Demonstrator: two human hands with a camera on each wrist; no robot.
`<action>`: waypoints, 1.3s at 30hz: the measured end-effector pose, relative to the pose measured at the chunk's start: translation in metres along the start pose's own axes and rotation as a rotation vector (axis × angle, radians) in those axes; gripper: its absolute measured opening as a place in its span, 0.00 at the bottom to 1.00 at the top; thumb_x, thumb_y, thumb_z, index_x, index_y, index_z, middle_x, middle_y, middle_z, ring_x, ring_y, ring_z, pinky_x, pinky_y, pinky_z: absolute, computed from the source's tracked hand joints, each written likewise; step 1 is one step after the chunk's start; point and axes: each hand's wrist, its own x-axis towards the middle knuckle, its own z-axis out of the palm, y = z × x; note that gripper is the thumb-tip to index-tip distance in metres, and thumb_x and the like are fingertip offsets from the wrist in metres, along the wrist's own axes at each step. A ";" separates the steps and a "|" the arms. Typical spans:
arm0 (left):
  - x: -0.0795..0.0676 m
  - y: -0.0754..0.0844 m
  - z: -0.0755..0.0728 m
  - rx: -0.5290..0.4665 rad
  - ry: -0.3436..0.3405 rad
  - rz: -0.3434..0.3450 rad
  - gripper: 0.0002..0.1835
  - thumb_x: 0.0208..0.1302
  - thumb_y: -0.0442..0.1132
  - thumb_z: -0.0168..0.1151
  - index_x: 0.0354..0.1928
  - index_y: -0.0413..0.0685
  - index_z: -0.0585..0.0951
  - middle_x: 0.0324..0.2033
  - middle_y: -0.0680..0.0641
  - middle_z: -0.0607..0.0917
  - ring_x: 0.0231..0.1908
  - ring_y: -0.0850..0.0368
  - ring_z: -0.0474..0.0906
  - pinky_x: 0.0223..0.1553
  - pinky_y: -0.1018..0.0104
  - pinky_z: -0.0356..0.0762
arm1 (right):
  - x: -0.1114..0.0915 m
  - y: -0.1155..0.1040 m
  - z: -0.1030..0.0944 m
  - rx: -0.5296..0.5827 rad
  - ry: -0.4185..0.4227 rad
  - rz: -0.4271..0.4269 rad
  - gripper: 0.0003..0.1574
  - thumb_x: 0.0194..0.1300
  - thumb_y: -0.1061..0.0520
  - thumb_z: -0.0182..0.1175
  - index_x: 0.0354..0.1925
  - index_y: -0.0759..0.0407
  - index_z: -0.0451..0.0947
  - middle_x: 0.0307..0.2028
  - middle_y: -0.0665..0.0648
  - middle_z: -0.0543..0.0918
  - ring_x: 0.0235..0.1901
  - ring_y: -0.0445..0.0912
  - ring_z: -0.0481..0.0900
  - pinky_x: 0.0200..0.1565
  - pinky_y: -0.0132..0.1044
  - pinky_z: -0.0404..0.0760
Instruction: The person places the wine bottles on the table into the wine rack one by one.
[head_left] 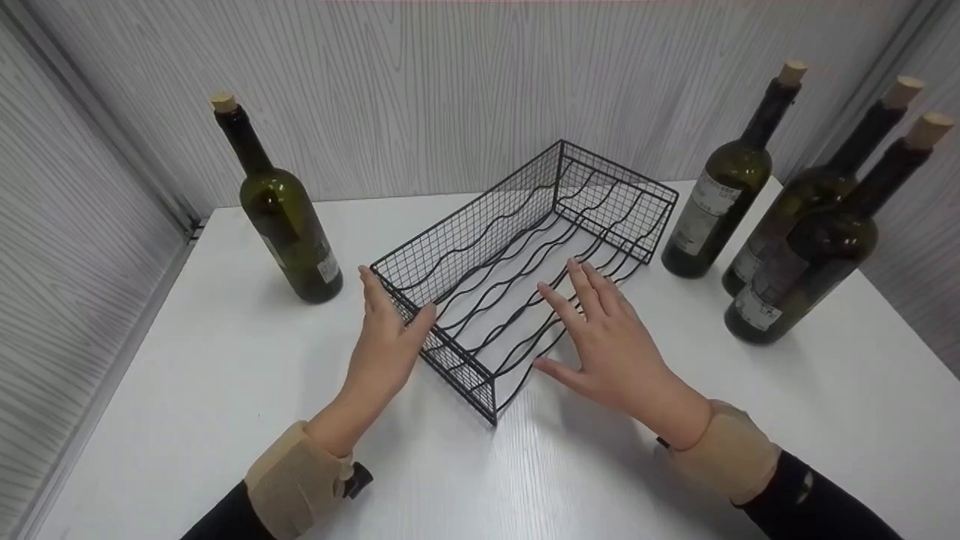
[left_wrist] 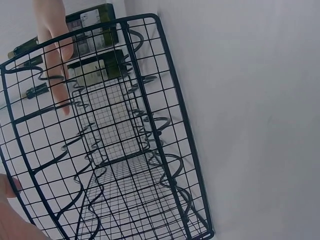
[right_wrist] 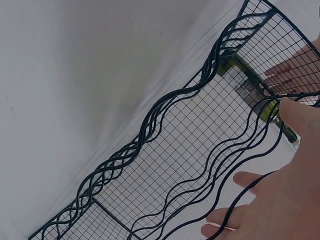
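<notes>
A black wire bottle rack [head_left: 465, 236] with mesh walls and wavy wires lies at an angle on the white table. My left hand [head_left: 382, 341] is at its near-left end panel, fingers straight along the corner and thumb spread over the rim. Over the wavy wires on the rack's right side is my right hand [head_left: 611, 349], fingers spread and holding nothing. In the right wrist view, that right hand [right_wrist: 285, 195] has its thumb and fingertips right at the wires. Mesh partly covers the left hand [right_wrist: 295, 75] there.
A corked green wine bottle [head_left: 289, 232] stands left of the rack. To the right stand three more: one bottle [head_left: 716, 202] beside the rack's far end, another bottle [head_left: 799, 202] behind, and a nearer bottle [head_left: 806, 262] overlapping it. A pale wood-grain panel [head_left: 375, 97] rises behind the table.
</notes>
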 end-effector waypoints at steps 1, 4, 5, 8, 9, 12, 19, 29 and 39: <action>0.000 0.000 0.000 -0.003 0.002 -0.004 0.56 0.80 0.56 0.50 0.81 0.46 0.17 0.84 0.41 0.24 0.85 0.40 0.31 0.85 0.41 0.44 | 0.000 -0.001 0.000 -0.007 0.000 0.000 0.61 0.67 0.25 0.65 0.84 0.50 0.55 0.84 0.71 0.47 0.84 0.67 0.48 0.81 0.65 0.57; 0.002 -0.002 0.002 -0.003 0.010 -0.008 0.55 0.80 0.55 0.49 0.81 0.47 0.17 0.84 0.43 0.23 0.86 0.41 0.29 0.86 0.43 0.40 | 0.001 -0.002 0.001 -0.024 0.001 0.000 0.62 0.67 0.25 0.65 0.84 0.52 0.56 0.84 0.72 0.47 0.84 0.67 0.48 0.81 0.65 0.57; 0.003 -0.002 0.002 -0.003 0.013 -0.008 0.55 0.80 0.55 0.48 0.80 0.47 0.16 0.84 0.43 0.23 0.86 0.42 0.29 0.86 0.44 0.39 | 0.001 -0.002 0.001 -0.034 -0.002 0.000 0.62 0.67 0.25 0.64 0.84 0.52 0.56 0.84 0.71 0.46 0.84 0.67 0.47 0.82 0.65 0.56; 0.004 -0.004 0.003 0.007 0.020 -0.009 0.55 0.80 0.54 0.47 0.80 0.47 0.17 0.84 0.43 0.23 0.86 0.43 0.28 0.86 0.45 0.39 | 0.002 -0.002 0.002 -0.061 -0.008 -0.006 0.62 0.67 0.23 0.63 0.84 0.52 0.56 0.85 0.71 0.45 0.84 0.67 0.48 0.82 0.65 0.54; 0.005 -0.005 0.003 0.008 0.022 -0.010 0.55 0.80 0.54 0.48 0.81 0.47 0.17 0.84 0.43 0.24 0.86 0.43 0.28 0.86 0.45 0.39 | 0.002 -0.002 0.003 -0.070 -0.011 -0.008 0.62 0.67 0.23 0.62 0.84 0.52 0.56 0.85 0.71 0.45 0.84 0.67 0.48 0.83 0.65 0.53; 0.005 -0.004 0.005 0.016 0.031 -0.023 0.55 0.79 0.54 0.47 0.81 0.47 0.17 0.84 0.43 0.25 0.86 0.44 0.29 0.86 0.45 0.40 | 0.004 0.002 0.003 -0.078 -0.020 -0.023 0.62 0.67 0.23 0.62 0.84 0.51 0.56 0.85 0.71 0.46 0.84 0.67 0.49 0.83 0.66 0.50; 0.004 -0.002 0.008 0.011 0.064 -0.032 0.52 0.79 0.51 0.45 0.81 0.48 0.17 0.85 0.43 0.27 0.86 0.44 0.29 0.87 0.45 0.36 | 0.005 0.009 0.001 -0.109 -0.021 -0.087 0.62 0.67 0.22 0.62 0.85 0.50 0.55 0.84 0.72 0.48 0.84 0.66 0.50 0.84 0.62 0.51; 0.013 -0.002 0.001 -0.039 0.071 -0.040 0.49 0.75 0.47 0.38 0.82 0.47 0.19 0.85 0.44 0.26 0.86 0.47 0.26 0.87 0.48 0.32 | -0.003 0.006 -0.001 -0.145 -0.029 -0.181 0.62 0.68 0.22 0.60 0.85 0.52 0.54 0.82 0.75 0.52 0.83 0.66 0.53 0.84 0.59 0.55; 0.020 -0.004 -0.004 -0.082 0.070 -0.054 0.47 0.75 0.46 0.37 0.82 0.48 0.21 0.85 0.45 0.26 0.86 0.50 0.24 0.87 0.52 0.29 | -0.005 0.007 -0.005 -0.049 -0.038 -0.212 0.57 0.72 0.27 0.60 0.85 0.48 0.53 0.83 0.72 0.54 0.83 0.65 0.55 0.83 0.60 0.57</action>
